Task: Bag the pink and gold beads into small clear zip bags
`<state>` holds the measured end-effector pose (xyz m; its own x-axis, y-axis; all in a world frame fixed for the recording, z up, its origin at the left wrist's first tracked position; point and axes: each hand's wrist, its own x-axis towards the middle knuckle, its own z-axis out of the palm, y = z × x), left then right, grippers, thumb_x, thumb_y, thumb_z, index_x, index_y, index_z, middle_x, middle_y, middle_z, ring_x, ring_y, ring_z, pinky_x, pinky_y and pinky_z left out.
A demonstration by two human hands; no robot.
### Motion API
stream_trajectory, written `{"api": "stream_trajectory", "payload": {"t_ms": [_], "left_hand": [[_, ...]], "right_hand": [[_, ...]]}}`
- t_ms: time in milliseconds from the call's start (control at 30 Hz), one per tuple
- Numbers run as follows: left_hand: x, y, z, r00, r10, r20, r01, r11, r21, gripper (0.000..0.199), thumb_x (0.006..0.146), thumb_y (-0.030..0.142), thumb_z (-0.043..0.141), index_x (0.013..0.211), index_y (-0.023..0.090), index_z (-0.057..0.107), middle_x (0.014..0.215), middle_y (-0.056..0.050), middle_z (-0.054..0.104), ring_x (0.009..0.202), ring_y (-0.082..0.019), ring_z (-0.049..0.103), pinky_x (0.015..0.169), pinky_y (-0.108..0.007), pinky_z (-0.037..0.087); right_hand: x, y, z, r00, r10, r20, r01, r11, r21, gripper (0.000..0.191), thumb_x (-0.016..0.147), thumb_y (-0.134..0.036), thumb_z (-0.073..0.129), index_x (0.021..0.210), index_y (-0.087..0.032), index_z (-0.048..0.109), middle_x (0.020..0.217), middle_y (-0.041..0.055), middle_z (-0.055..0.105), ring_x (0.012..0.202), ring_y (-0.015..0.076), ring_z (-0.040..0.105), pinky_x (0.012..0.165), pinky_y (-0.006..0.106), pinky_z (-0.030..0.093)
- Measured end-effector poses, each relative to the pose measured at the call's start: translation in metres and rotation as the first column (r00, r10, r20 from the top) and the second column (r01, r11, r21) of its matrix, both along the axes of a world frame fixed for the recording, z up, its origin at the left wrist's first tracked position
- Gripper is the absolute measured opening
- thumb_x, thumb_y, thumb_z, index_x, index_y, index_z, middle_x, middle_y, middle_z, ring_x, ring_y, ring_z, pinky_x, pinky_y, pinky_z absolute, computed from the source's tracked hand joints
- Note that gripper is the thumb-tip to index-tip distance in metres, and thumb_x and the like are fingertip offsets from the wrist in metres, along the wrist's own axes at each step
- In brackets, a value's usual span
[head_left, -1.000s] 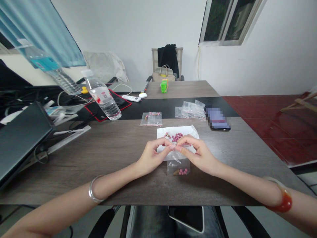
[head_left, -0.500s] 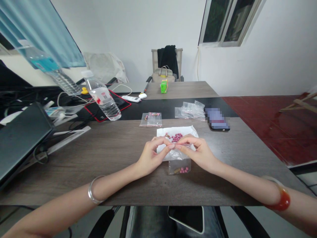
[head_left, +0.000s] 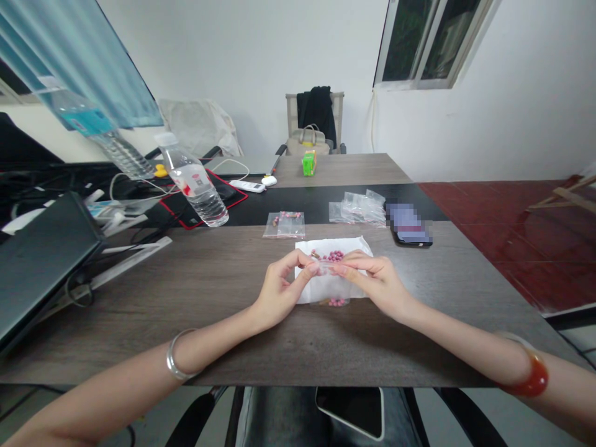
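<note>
Checking the work area: what do the hands have?

The left hand [head_left: 282,295] and right hand [head_left: 379,288] meet above a white paper sheet [head_left: 321,288] on the wood-grain surface [head_left: 209,279]. Their fingers [head_left: 302,264] are together at the tips, pinching what looks like a small clear plastic bag [head_left: 326,268] from both sides.

Location of that bag?

Held just above the sheet, beside a small heap of pink pellets [head_left: 333,255] lying on the paper. A second lot of pink pellets [head_left: 338,302] shows at the sheet's lower edge; whether those sit in the same bag, I cannot tell.

Recommended handling?

Pinch close to the bag's edge, keep the wrists low, and stay directly over the sheet, so any stray pellet lands on paper.
</note>
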<state>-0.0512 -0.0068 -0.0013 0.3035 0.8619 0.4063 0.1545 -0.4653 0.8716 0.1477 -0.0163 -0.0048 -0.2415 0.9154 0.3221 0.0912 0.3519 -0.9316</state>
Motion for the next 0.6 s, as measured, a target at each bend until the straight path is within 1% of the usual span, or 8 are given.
{"api": "stream_trajectory", "payload": {"t_ms": [100, 200, 300, 367, 400, 467, 533, 600], "left_hand": [[-0.001, 0.000, 0.001, 1.000, -0.002, -0.004, 0.002, 1.000, 0.015, 0.023, 0.089, 0.035, 0.060, 0.074, 0.017, 0.064, 0.073, -0.003, 0.066, 0.071, -0.014, 0.060, 0.072, -0.027, 0.047], [-0.002, 0.001, 0.006, 1.000, -0.022, -0.008, 0.022, 1.000, 0.009, 0.025, 0.088, 0.037, 0.061, 0.073, 0.016, 0.063, 0.071, -0.003, 0.065, 0.062, -0.011, 0.057, 0.062, -0.024, 0.047], [-0.003, 0.003, 0.015, 0.998, -0.061, -0.002, 0.061, 0.995, -0.078, 0.028, 0.086, 0.042, 0.062, 0.075, 0.016, 0.062, 0.068, -0.001, 0.063, 0.044, -0.006, 0.047, 0.044, -0.020, 0.039], [-0.004, 0.006, 0.023, 0.996, -0.085, 0.028, 0.089, 0.985, -0.145, 0.030, 0.086, 0.044, 0.062, 0.078, 0.016, 0.060, 0.061, 0.001, 0.061, 0.037, -0.003, 0.042, 0.037, -0.018, 0.034], [-0.005, 0.007, 0.028, 0.994, -0.099, 0.044, 0.105, 0.980, -0.166, 0.030, 0.087, 0.045, 0.061, 0.079, 0.016, 0.058, 0.058, 0.003, 0.060, 0.035, -0.004, 0.044, 0.037, -0.017, 0.035], [-0.006, 0.010, 0.036, 0.990, -0.126, 0.063, 0.135, 0.974, -0.179, 0.029, 0.088, 0.044, 0.061, 0.081, 0.016, 0.056, 0.055, 0.004, 0.060, 0.038, -0.007, 0.054, 0.042, -0.019, 0.043], [-0.007, 0.014, 0.045, 0.988, -0.143, 0.056, 0.150, 0.975, -0.164, 0.028, 0.087, 0.042, 0.062, 0.080, 0.016, 0.057, 0.063, 0.001, 0.066, 0.050, -0.012, 0.065, 0.053, -0.022, 0.052], [-0.010, 0.020, 0.054, 0.990, -0.139, 0.031, 0.142, 0.980, -0.139, 0.027, 0.086, 0.041, 0.064, 0.078, 0.015, 0.058, 0.072, -0.003, 0.070, 0.060, -0.014, 0.070, 0.060, -0.024, 0.055]], "right_hand": [[0.002, 0.001, 0.001, 1.000, 0.018, -0.001, -0.018, 0.999, 0.037, 0.011, 0.084, -0.035, 0.067, 0.086, -0.032, 0.078, 0.083, 0.0013, 0.075, 0.084, 0.0188, 0.065, 0.080, 0.037, 0.049], [0.003, 0.001, 0.007, 0.999, 0.032, 0.006, -0.032, 0.998, 0.050, 0.012, 0.084, -0.035, 0.067, 0.087, -0.032, 0.078, 0.085, 0.0015, 0.074, 0.084, 0.0184, 0.064, 0.080, 0.036, 0.049], [0.005, 0.002, 0.015, 0.997, 0.046, 0.065, -0.049, 0.997, 0.054, 0.017, 0.088, -0.037, 0.062, 0.088, -0.030, 0.078, 0.082, 0.0020, 0.072, 0.081, 0.0176, 0.062, 0.079, 0.034, 0.048], [0.007, 0.004, 0.021, 0.993, 0.054, 0.109, -0.062, 0.996, 0.070, 0.022, 0.091, -0.037, 0.058, 0.095, -0.028, 0.077, 0.084, 0.0032, 0.069, 0.081, 0.0167, 0.059, 0.077, 0.033, 0.047], [0.007, 0.006, 0.024, 0.991, 0.059, 0.124, -0.069, 0.994, 0.080, 0.024, 0.092, -0.037, 0.056, 0.100, -0.027, 0.076, 0.085, 0.0036, 0.067, 0.080, 0.0159, 0.057, 0.075, 0.031, 0.047], [0.009, 0.011, 0.030, 0.986, 0.081, 0.143, -0.094, 0.992, 0.083, 0.028, 0.093, -0.038, 0.054, 0.110, -0.026, 0.073, 0.084, 0.0033, 0.063, 0.076, 0.0140, 0.054, 0.069, 0.028, 0.044], [0.010, 0.018, 0.035, 0.980, 0.131, 0.148, -0.139, 0.990, 0.040, 0.033, 0.093, -0.040, 0.053, 0.116, -0.025, 0.070, 0.077, 0.0015, 0.060, 0.069, 0.0122, 0.050, 0.062, 0.026, 0.042], [0.010, 0.027, 0.042, 0.969, 0.201, 0.146, -0.195, 0.979, -0.056, 0.037, 0.092, -0.044, 0.052, 0.119, -0.023, 0.068, 0.066, -0.0007, 0.057, 0.060, 0.0105, 0.047, 0.054, 0.024, 0.038]]}}
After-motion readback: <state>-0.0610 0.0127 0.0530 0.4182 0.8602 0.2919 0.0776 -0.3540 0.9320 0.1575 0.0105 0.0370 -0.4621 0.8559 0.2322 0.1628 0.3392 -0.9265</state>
